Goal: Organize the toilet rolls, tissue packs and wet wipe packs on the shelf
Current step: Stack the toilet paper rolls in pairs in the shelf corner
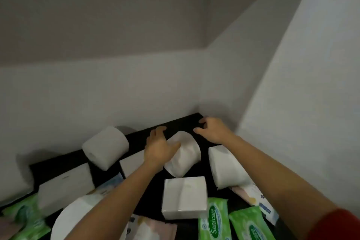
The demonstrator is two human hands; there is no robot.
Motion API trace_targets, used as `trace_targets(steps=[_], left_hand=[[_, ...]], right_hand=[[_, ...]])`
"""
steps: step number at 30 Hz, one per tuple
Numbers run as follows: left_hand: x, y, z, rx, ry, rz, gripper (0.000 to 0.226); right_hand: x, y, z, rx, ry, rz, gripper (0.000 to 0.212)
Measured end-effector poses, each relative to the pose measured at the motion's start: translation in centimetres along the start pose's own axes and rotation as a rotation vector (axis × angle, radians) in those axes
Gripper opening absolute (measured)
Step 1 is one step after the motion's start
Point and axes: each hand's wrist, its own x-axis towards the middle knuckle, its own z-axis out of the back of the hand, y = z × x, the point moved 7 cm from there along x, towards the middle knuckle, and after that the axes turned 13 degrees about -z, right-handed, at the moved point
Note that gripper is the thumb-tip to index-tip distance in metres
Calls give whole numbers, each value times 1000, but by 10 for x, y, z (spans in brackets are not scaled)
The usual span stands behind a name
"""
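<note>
On the black shelf (179,122) several white toilet rolls lie on their sides. My left hand (158,148) grips the middle toilet roll (185,154) from its left side. My right hand (213,129) hovers just beyond that roll near the back corner, fingers curled and apart, holding nothing. Another toilet roll (106,147) lies at the back left, one (227,167) at the right, and a large one (78,218) at the front left. White tissue packs (184,197) (65,187) and green wet wipe packs (214,220) (250,224) are scattered around.
White walls close the shelf at the back and right, meeting in a corner near my right hand. More wipe packs lie at the left edge (25,218), a pink-white pack (153,230) at the front, and a white-blue pack (257,198) at the right.
</note>
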Motion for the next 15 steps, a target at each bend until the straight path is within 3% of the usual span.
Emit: trace_targets(steps=[6, 11, 15], left_hand=[[0, 21, -23, -110, 87, 198, 70], [-1, 22, -34, -94, 132, 224, 68], [-3, 23, -37, -76, 145, 233, 64]], right_hand=[[26, -2, -38, -101, 233, -39, 65], [38, -9, -58, -83, 382, -124, 78], [43, -12, -67, 9, 474, -155, 72]])
